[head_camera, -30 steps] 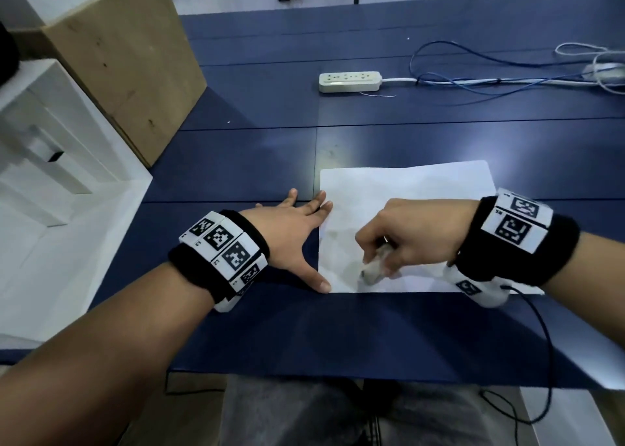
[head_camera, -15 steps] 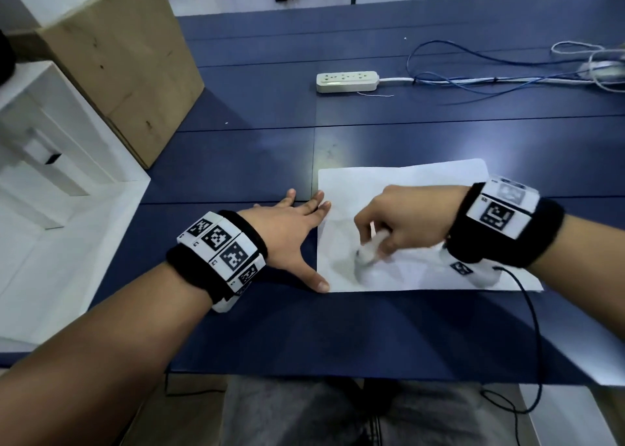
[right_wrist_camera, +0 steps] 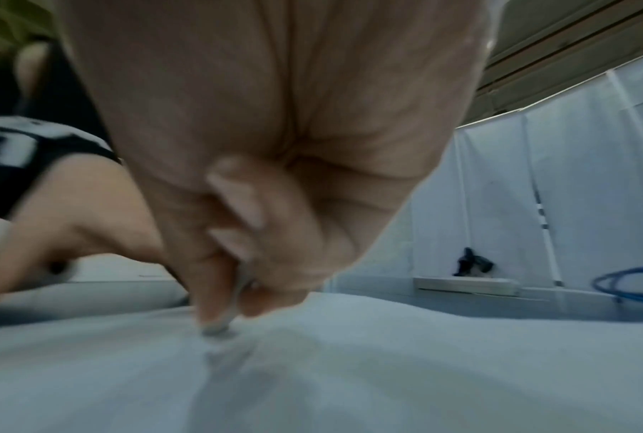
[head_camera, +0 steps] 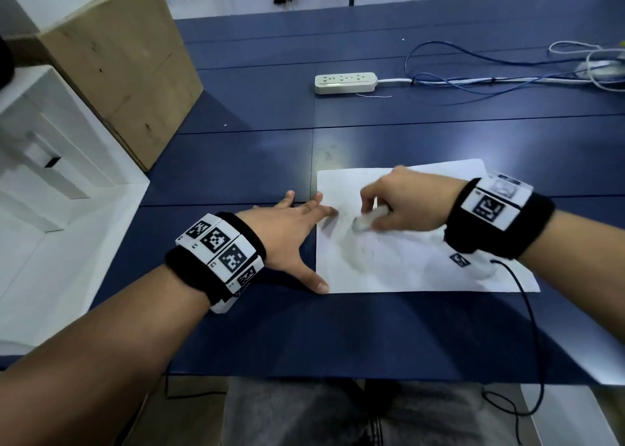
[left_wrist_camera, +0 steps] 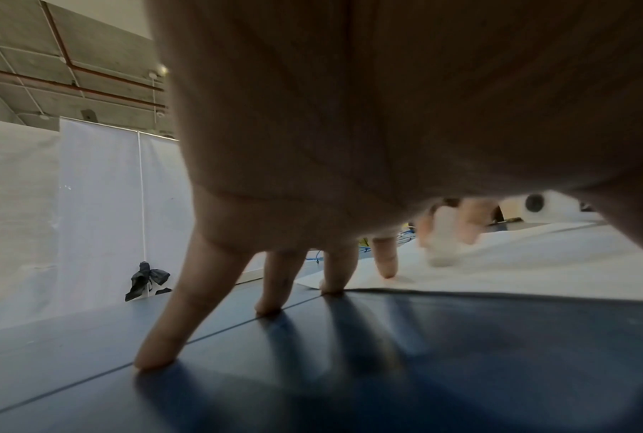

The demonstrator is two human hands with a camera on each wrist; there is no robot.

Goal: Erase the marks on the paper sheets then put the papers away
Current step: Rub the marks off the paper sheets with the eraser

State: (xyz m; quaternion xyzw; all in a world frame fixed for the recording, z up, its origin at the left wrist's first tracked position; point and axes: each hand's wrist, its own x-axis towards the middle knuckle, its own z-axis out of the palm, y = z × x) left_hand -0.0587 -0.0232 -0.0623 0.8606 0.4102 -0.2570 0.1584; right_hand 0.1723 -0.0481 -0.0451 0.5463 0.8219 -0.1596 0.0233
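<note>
A: What's nearest, and has anything moved?

B: The left hand [head_camera: 287, 239] lies flat with fingers spread on the blue worktop [head_camera: 338, 337], fingertips pressing the 9 o'clock edge of the paper [head_camera: 422, 269]; it has stayed put. The right hand [head_camera: 409, 202] is curled round a white eraser [head_camera: 367, 220], its tip pressed on the sheet. Since a second ago that hand has slid from the near edge towards 12 o'clock, and it is blurred with motion.

A: And the paper itself?

B: It lies flat near the front middle of the worktop. Faint grey smudges [head_camera: 358, 252] show at 6 o'clock of the eraser. The right wrist view shows the sheet rucked slightly at the eraser tip [right_wrist_camera: 216, 328].

A: Any writing or labels?

B: Only black-and-white square code markers on both wristbands [head_camera: 220, 246]; nothing readable.

A: Further out?

B: At 12 o'clock a white power strip [head_camera: 345, 82] lies on the worktop, with blue and white cables [head_camera: 473, 80] trailing towards 2 o'clock. At 10 o'clock stands a wooden box [head_camera: 115, 73], with a white shelf unit [head_camera: 50, 175] at 9 o'clock. White screens [left_wrist_camera: 101, 205] close the room behind, under a bare concrete ceiling.
</note>
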